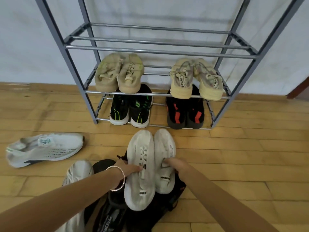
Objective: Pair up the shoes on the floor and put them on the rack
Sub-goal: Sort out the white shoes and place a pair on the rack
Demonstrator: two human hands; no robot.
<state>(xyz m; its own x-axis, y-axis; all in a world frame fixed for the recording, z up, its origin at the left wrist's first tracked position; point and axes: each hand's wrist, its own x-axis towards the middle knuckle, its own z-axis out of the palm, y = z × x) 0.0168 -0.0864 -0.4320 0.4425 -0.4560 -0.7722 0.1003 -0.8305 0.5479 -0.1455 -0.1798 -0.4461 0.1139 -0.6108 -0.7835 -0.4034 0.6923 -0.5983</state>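
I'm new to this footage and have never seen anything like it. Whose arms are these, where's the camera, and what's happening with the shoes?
No machine here: the arms are a person's own, filmed by one camera worn on their head, looking forward and down. The left hand, wearing a bracelet, grips a white shoe; the right hand grips its mate, side by side over a heap of black shoes. Ahead stands a metal rack: a green-striped pair and a red-marked pair on the lowest shelf, a plain beige pair and a lettered beige pair above. On the floor lie a white sneaker at far left and a second sneaker by the left arm.
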